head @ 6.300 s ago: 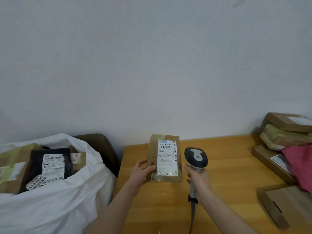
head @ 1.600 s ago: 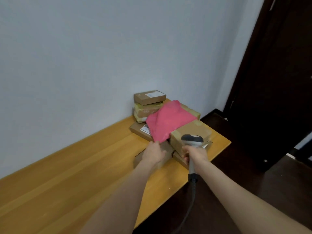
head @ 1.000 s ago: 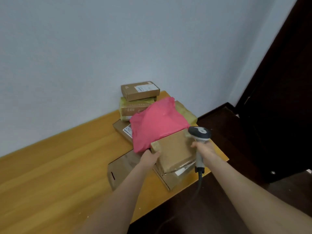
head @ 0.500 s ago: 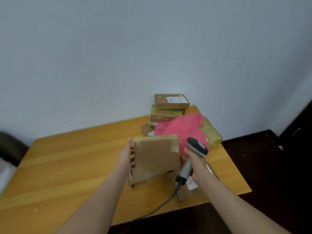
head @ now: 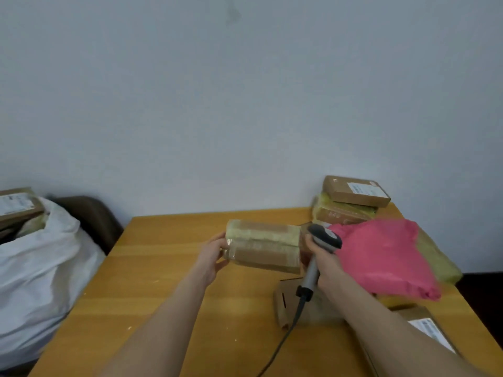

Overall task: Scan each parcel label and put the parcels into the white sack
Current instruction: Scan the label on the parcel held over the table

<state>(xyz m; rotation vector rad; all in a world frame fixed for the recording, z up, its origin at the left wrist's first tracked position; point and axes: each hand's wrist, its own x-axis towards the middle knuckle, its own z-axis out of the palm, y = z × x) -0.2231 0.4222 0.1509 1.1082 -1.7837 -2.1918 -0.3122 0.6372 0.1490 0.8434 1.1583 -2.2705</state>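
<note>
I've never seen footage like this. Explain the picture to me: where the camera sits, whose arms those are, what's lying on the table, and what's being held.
There is no machine here. The camera is worn on a person's head and looks forward and down, so the two bare arms are that person's own. The left hand grips one end of a taped brown parcel, held above the wooden table. The right hand grips a corded barcode scanner at the parcel's other end. No label shows on the side facing the camera. On the table's right lie more parcels: a pink bag, a stack of boxes by the wall, and a flat cardboard parcel. At the left stands the white sack, with parcels in it.
</note>
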